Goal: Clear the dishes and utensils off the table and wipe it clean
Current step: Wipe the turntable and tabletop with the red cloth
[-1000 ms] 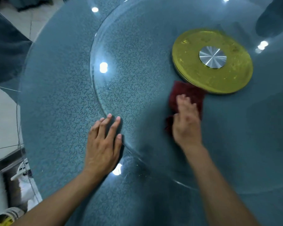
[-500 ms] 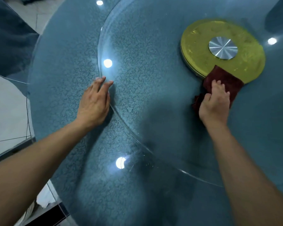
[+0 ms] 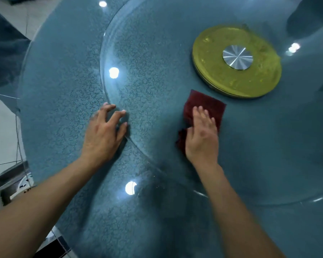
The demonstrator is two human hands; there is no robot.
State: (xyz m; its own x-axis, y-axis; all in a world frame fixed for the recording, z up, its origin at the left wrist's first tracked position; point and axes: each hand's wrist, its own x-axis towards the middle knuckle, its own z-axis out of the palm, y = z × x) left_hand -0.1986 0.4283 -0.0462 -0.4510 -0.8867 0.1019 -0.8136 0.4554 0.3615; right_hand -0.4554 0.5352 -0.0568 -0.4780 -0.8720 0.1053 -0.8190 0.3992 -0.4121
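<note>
A dark red cloth (image 3: 207, 104) lies flat on the round glass turntable (image 3: 157, 53) of a blue patterned table (image 3: 60, 81). My right hand (image 3: 201, 135) presses on the cloth with straight fingers, just below a yellow disc (image 3: 213, 71) with a metal hub (image 3: 237, 56) at the turntable's centre. My left hand (image 3: 104, 133) rests on the turntable's left rim, fingers spread and slightly bent, thumb on the glass edge. No dishes or utensils are in view.
Tiled floor (image 3: 0, 127) shows past the table's left edge. A low stand with white crockery (image 3: 24, 185) sits at the lower left beside the table. Ceiling lights glare off the glass.
My right hand has drawn the cloth back off the yellow disc toward me. My left hand has moved along the turntable's rim, toward me and to the right.
</note>
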